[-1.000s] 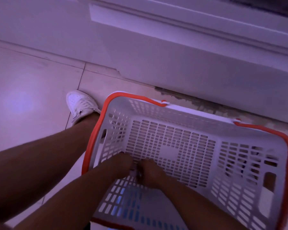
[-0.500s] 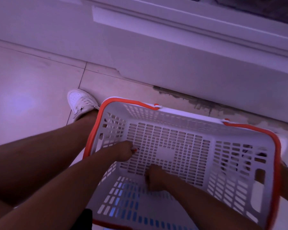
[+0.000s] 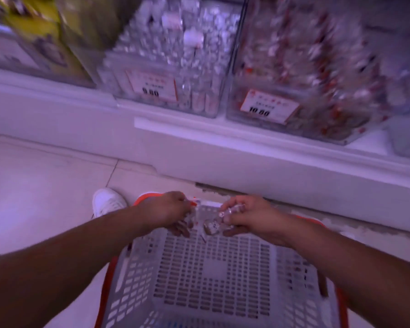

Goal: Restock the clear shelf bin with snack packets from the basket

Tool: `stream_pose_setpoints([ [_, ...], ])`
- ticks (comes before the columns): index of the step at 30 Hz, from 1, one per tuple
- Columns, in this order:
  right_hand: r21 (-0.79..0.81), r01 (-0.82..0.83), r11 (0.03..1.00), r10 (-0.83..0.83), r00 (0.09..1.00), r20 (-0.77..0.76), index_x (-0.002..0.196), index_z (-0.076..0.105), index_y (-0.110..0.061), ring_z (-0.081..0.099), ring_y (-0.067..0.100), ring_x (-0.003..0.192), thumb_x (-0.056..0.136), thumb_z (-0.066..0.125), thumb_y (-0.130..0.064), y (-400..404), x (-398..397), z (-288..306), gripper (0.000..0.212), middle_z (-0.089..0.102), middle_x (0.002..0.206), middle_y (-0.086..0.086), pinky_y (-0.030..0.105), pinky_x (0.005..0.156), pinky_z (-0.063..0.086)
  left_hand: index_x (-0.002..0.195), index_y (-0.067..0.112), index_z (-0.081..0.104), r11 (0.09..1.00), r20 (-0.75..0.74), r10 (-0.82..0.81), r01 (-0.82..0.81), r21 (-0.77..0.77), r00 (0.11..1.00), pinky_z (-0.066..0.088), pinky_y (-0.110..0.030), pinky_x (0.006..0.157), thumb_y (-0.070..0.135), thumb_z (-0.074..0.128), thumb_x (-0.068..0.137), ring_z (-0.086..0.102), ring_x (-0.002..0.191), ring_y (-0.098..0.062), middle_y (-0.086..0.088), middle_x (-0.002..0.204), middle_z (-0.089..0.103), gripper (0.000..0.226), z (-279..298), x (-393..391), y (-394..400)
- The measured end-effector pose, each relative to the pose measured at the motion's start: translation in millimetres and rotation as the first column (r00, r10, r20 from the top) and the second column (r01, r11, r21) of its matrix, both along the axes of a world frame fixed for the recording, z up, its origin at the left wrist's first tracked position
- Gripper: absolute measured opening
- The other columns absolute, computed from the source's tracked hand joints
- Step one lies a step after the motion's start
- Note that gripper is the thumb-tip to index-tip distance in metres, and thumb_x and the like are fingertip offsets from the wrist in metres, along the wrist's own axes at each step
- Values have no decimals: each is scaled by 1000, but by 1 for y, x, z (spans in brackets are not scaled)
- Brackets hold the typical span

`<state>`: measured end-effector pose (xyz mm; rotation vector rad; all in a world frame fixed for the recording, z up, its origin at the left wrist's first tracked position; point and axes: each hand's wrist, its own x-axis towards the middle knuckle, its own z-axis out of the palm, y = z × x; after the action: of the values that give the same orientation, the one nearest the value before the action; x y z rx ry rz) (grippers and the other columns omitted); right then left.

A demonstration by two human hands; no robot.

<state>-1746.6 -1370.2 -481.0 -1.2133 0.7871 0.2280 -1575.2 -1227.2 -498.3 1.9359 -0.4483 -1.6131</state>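
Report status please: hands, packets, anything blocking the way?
Both hands hold packets: left hand, right hand with packets. Over the basket, below the clear bin. Nothing between.

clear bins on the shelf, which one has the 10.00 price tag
The right-hand clear bin, holding red-and-white packets, carries the 10.00 tag. The bin to its left holds whitish packets, and its tag shows different digits.

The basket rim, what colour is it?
Orange-red, on a pale slotted basket; the rim shows in the head view.
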Motion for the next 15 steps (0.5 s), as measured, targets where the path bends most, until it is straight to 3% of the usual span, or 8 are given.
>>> stream_pose_setpoints([
  [4, -40, 184, 982, -171, 959, 228, 97, 66, 1, 69, 25, 71, 82, 67, 11, -7, -20, 95, 18, 67, 87, 19, 32, 60, 59, 101, 6, 58, 941, -16, 176, -173, -292, 984, 50, -28, 51, 10, 53, 96, 73, 62, -30, -13, 73, 73, 8, 100, -9, -12],
  [8, -258, 246, 934, -160, 936, 314, 96, 68, -8, 73, 31, 69, 80, 75, 2, -9, -32, 147, 19, 72, 86, 19, 36, 61, 61, 97, 15, 64, 879, 97, 83, -27, -477, 992, 40, -25, 47, 34, 55, 99, 68, 60, -25, -8, 68, 70, 21, 153, -39, -32],
  [9, -310, 285, 907, -185, 931, 316, 96, 67, -7, 73, 31, 69, 80, 76, -1, -10, -32, 150, 20, 74, 83, 17, 38, 62, 61, 100, 17, 62, 860, 129, 22, 47, -507, 991, 41, -24, 45, 38, 59, 98, 69, 64, -24, -9, 73, 70, 22, 157, -46, -36],
  [11, -402, 375, 835, -255, 912, 322, 99, 65, -5, 73, 30, 65, 79, 78, -4, -12, -27, 152, 24, 73, 76, 15, 41, 63, 62, 108, 15, 57, 814, 162, -22, 112, -569, 987, 43, -24, 44, 28, 66, 95, 70, 68, -26, -17, 85, 69, 21, 158, -51, -41],
  [13, -431, 480, 764, -339, 867, 365, 100, 65, 0, 71, 29, 66, 84, 72, -1, -18, -22, 151, 18, 69, 74, 14, 46, 71, 61, 108, 11, 57, 810, 132, 54, 33, -585, 990, 42, -23, 43, 16, 65, 94, 67, 65, -31, -16, 85, 69, 17, 155, -48, -49],
  [15, -495, 595, 633, -396, 798, 454, 98, 67, -5, 71, 20, 73, 89, 66, -1, -27, -21, 152, 10, 73, 75, 3, 30, 76, 59, 107, 12, 60, 828, 109, 185, -95, -552, 977, 38, -22, 43, 17, 63, 95, 65, 59, -29, -9, 80, 71, 13, 152, -41, -61],
])
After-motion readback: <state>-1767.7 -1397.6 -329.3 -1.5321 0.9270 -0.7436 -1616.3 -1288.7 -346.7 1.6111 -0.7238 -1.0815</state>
